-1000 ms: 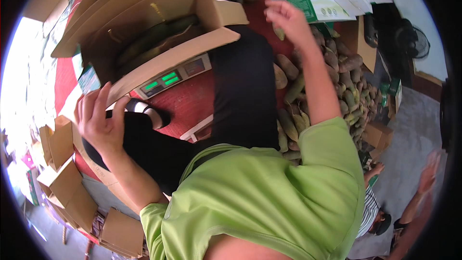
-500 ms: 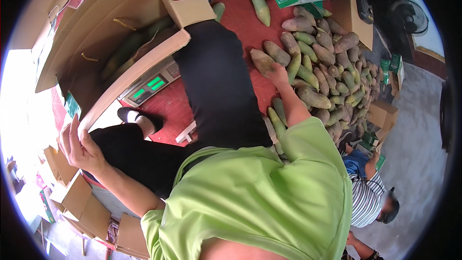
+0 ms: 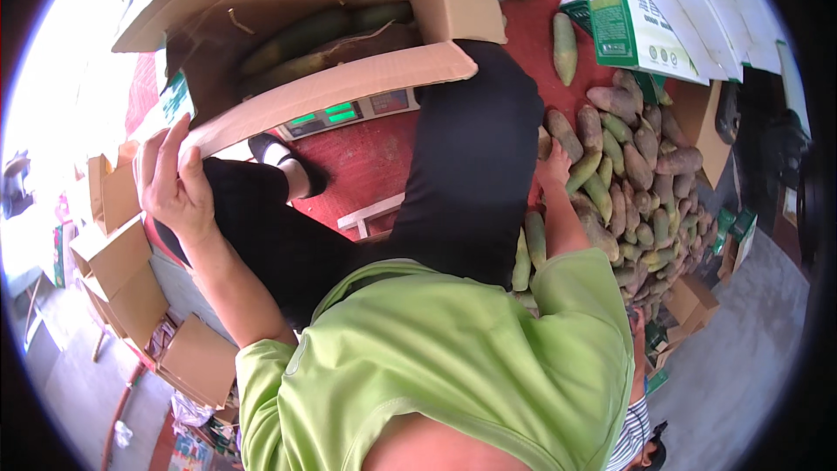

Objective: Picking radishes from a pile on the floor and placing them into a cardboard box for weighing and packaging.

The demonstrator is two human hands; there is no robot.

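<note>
The cardboard box point(image 3: 288, 44) on the scale point(image 3: 349, 113) already holds several long green gourds; many remain in the pile point(image 3: 628, 174). Left hand point(image 3: 174, 179), fingers loosely spread, rests at the box flap. Right hand point(image 3: 554, 170) reaches into the pile, grip hidden

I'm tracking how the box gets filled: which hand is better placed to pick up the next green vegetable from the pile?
Right hand: it reaches down onto the pile of long green-brown vegetables. The left hand is across at the brown cardboard box flap.
</note>
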